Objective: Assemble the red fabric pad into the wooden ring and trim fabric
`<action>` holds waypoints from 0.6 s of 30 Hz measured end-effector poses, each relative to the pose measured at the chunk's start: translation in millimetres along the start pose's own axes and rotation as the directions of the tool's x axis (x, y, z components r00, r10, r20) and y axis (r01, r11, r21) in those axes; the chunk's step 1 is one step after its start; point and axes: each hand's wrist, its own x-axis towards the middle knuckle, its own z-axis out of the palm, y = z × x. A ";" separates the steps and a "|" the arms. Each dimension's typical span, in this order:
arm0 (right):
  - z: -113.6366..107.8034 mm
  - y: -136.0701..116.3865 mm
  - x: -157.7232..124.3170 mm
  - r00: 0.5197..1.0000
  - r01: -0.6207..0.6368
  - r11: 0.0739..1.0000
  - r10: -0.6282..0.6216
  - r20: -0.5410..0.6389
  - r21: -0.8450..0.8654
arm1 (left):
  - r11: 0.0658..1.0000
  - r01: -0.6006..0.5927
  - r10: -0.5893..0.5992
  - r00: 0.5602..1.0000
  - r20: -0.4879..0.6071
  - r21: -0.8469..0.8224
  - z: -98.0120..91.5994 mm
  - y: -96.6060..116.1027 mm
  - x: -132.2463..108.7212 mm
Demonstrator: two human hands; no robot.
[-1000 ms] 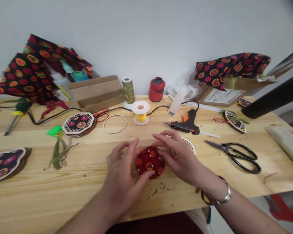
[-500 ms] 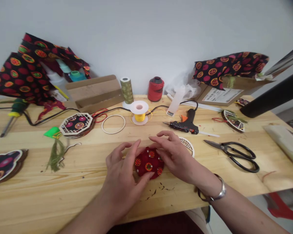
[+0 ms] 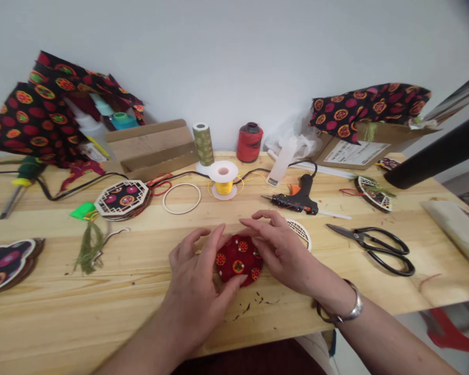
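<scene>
A round dark-red fabric-covered disc (image 3: 240, 255) with orange flower motifs and small shiny dots lies low over the table in front of me. My left hand (image 3: 195, 281) curves around its left side, thumb along the lower edge. From the upper right, my right hand (image 3: 283, 252) holds the rim with bent fingers, which cover part of it. Just behind that hand, a pale wooden lattice round (image 3: 301, 234) is partly hidden. Dark scraps (image 3: 250, 304) are scattered on the wood below the disc.
Black-handled scissors (image 3: 375, 247) and a glue gun (image 3: 297, 198) lie to the right. Behind are a yellow thread spool (image 3: 224, 188), a thin wooden ring (image 3: 182, 199) and a red thread cone (image 3: 249, 143). An octagonal ornament (image 3: 123, 200) and a screwdriver (image 3: 21, 182) sit left.
</scene>
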 end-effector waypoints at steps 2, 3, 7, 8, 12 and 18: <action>-2.1 0.4 0.1 0.997 0.010 0.998 -0.006 -0.079 0.055 | 0.999 -0.004 0.002 0.999 -0.053 -0.048 -2.6 1.1 1.2; -3.2 1.0 0.0 0.992 0.017 0.997 -0.008 -0.123 0.070 | 0.997 -0.009 0.003 0.996 -0.090 -0.075 -3.9 1.4 1.7; -5.5 4.0 -1.8 0.986 0.033 0.998 -0.026 -0.164 0.044 | 0.991 -0.013 -0.006 0.990 -0.144 -0.130 -7.4 1.5 1.6; -5.5 4.4 -2.5 0.988 0.038 0.999 -0.032 -0.149 0.038 | 0.992 -0.011 -0.006 0.991 -0.134 -0.126 -7.6 1.3 1.2; -4.5 4.2 -4.5 0.993 0.037 0.999 -0.036 -0.109 0.006 | 0.997 -0.001 -0.006 0.995 -0.102 -0.073 -6.7 0.2 -0.1; -3.9 2.4 -3.1 0.996 0.036 0.998 -0.040 -0.080 -0.058 | 1.000 -0.020 0.021 0.997 -0.069 0.006 -3.3 -1.4 0.6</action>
